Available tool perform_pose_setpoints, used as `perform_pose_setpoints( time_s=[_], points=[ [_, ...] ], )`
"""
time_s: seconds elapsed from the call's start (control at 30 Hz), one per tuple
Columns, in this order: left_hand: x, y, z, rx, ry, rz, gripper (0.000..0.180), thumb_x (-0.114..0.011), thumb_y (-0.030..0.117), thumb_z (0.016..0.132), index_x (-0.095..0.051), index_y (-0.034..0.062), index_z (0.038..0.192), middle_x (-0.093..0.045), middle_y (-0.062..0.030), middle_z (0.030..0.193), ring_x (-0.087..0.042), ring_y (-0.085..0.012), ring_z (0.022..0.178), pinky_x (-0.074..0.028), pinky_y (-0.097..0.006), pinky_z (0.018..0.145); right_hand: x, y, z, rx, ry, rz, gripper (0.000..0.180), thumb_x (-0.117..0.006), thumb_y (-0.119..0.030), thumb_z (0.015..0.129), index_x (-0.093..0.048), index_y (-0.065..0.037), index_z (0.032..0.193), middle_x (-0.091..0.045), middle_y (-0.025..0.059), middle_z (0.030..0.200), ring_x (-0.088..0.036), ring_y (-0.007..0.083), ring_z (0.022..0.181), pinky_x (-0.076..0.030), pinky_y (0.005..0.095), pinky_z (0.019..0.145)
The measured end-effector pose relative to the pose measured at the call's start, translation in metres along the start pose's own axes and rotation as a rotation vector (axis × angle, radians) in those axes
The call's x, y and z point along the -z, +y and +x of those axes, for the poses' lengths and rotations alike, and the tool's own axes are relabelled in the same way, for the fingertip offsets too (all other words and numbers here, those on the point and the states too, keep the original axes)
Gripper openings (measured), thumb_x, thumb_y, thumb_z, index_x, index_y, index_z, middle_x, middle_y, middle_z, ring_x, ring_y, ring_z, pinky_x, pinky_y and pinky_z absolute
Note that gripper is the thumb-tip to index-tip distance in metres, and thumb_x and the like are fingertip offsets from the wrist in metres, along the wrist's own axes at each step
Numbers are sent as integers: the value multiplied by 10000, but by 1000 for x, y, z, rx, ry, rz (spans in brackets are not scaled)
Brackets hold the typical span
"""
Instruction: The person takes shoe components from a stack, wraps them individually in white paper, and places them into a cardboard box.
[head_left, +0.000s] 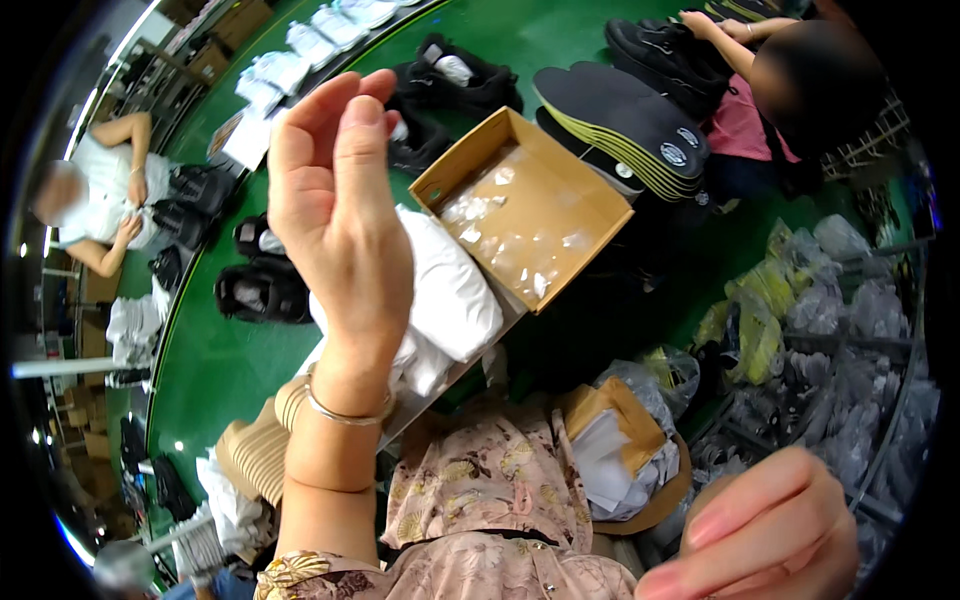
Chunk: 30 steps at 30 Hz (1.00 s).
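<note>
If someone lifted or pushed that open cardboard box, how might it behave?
The cardboard box is probably light for its size: its walls look thin and only small bits show inside. Being open-topped, it could spill them if tilted. Its square corners suggest sliding rather than rolling.

the one view comes from the left of two side-by-side fisheye cameras on the person's head, facing steeply down over the floral garment (pixel 490 470) at the lower edge. it stands upright, its left being the person's left. nearest the lens are the left hand (pixel 345 215), large left of centre, and the right hand (pixel 775 530), at lower right. the open cardboard box (pixel 465 155) sits farther off, near the middle. the wide lens reaches a co-worker in white (pixel 105 195) at far left, and bends the green work surface's (pixel 215 370) edge.
</note>
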<state>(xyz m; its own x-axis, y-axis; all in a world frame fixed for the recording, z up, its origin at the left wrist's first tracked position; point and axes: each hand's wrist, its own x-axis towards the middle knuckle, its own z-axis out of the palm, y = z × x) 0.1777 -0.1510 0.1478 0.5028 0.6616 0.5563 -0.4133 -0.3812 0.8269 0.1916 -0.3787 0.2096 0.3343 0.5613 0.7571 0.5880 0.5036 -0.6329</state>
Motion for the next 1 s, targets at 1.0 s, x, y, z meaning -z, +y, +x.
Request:
perform_pose_setpoints(
  time_s=[1.0],
  points=[
    [305,-199,-535,1276,-1104,1159,222,-547,222,795,-620,21,854,-624,-200,833,-608,-361,744,-488,-427,640,-75,97,-81,-473,44,42,450,-704,-367,612,-663,7,859,-631,122,776,-563,227,635,-459,311,550]
  ],
)
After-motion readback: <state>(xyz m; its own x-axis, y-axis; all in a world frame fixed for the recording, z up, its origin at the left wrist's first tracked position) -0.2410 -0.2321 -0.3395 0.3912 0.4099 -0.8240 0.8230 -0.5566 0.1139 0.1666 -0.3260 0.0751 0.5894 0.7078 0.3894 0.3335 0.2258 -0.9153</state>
